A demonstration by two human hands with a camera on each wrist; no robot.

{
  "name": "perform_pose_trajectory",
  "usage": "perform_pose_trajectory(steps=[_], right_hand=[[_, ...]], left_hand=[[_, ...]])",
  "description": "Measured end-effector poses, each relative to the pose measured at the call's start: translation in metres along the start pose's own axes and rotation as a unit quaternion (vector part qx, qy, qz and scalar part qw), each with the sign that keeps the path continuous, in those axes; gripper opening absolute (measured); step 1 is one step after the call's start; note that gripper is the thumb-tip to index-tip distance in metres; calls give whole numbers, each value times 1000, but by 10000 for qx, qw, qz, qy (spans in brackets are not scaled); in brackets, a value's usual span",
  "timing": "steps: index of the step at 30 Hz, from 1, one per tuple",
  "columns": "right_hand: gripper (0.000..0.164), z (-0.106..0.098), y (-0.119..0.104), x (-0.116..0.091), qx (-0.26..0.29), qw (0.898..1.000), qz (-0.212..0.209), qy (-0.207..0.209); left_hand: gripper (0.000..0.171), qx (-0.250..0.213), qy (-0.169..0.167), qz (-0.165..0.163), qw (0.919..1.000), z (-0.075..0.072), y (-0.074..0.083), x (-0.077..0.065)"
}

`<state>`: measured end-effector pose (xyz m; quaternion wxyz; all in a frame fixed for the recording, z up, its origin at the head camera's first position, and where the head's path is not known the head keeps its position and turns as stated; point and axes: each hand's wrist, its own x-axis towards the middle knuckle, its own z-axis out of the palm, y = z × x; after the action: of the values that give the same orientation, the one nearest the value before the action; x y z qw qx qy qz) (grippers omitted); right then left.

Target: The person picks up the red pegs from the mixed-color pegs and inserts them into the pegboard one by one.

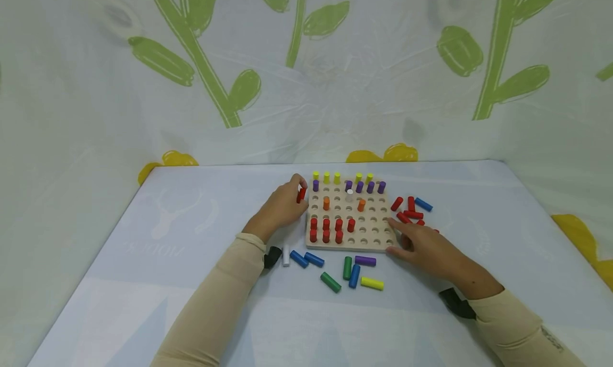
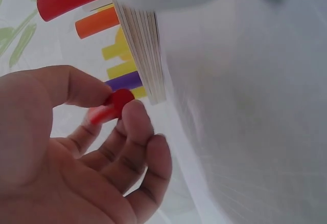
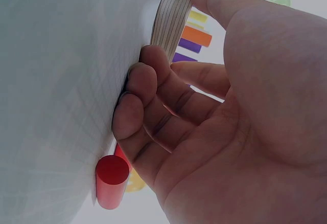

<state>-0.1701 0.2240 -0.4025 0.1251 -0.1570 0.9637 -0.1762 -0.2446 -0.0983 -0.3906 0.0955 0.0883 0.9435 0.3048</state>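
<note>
A pegboard (image 1: 354,247) of light wood, with a grid of holes, lies flat on the table. At its left side, my left hand (image 1: 282,203) pinches a red peg (image 2: 104,113) between thumb and fingers, beside the board's edge. My right hand (image 1: 426,247) rests at the board's right side, thumb by the front corner and index fingertip on the right edge. Its other fingers bend loosely against the table. Red pegs (image 1: 326,236) stand in the front-left holes, orange pegs (image 1: 361,205) and a white peg (image 1: 349,195) further back, purple pegs (image 1: 371,187) and yellow pegs (image 1: 337,177) along the rear.
Loose red pegs (image 1: 413,215) and a blue peg (image 1: 423,204) lie right of the board. In front are a white peg (image 1: 286,256), several blue pegs (image 1: 314,259), green pegs (image 1: 331,282), a purple peg (image 1: 365,260) and a yellow peg (image 1: 372,283). A patterned curtain (image 1: 373,90) hangs behind.
</note>
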Motion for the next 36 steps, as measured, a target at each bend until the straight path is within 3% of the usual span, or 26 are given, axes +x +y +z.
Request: perform_pose_trajectory(steps=[18,26,31,36], right_hand=[[79,-1,1,0,16,10000,21,22],[78,-1,1,-1,25,10000,41,44],[78,-2,0,-1,89,10000,24,35],[77,-2,-2,-1,135,9999,17,35]], left_hand=[[26,-10,601,343,9976,-4,17,-4],[29,-118,597,638,9961,-6,30,-11],[32,-145,604,793,9949,-8,39,-19],[28,-217,704,1220,9898,-9,49,-32]])
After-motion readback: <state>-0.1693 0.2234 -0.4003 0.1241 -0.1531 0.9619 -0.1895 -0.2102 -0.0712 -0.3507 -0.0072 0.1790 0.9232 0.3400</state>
